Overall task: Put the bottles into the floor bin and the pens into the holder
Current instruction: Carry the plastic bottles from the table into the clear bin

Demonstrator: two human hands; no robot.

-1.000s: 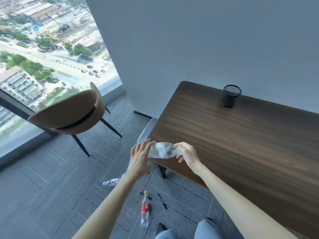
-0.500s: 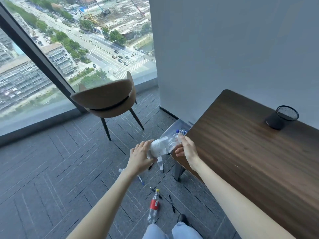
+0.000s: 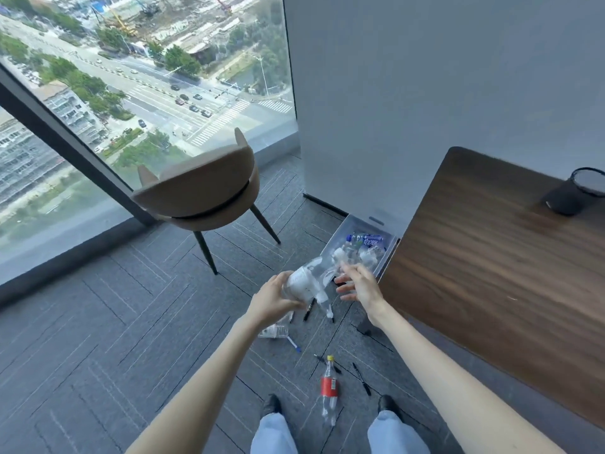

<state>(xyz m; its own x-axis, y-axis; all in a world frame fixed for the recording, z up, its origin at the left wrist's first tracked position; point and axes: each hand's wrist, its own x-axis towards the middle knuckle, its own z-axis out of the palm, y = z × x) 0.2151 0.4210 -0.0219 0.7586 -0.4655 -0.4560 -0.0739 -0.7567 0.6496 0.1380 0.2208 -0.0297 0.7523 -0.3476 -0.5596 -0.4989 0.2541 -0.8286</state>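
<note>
Bottles [image 3: 365,241] lie heaped in the floor bin [image 3: 337,234]. Just short of it, the left hand [image 3: 271,303] curls around a clear bottle [image 3: 301,280]. The right hand [image 3: 358,288] is beside it, fingers spread, gripping nothing.

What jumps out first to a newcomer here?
Mid-frame, the left hand grips a clear bottle just short of the floor bin, which holds bottles beside the table; the right hand is open next to it. Near the feet, a red-label bottle and pens lie on the carpet.

Left hand [image 3: 273,301] grips clear bottle [image 3: 302,281]; right hand [image 3: 358,286] beside it, fingers [image 3: 343,284] spread. Floor bin [image 3: 340,229] holds several bottles.
</note>
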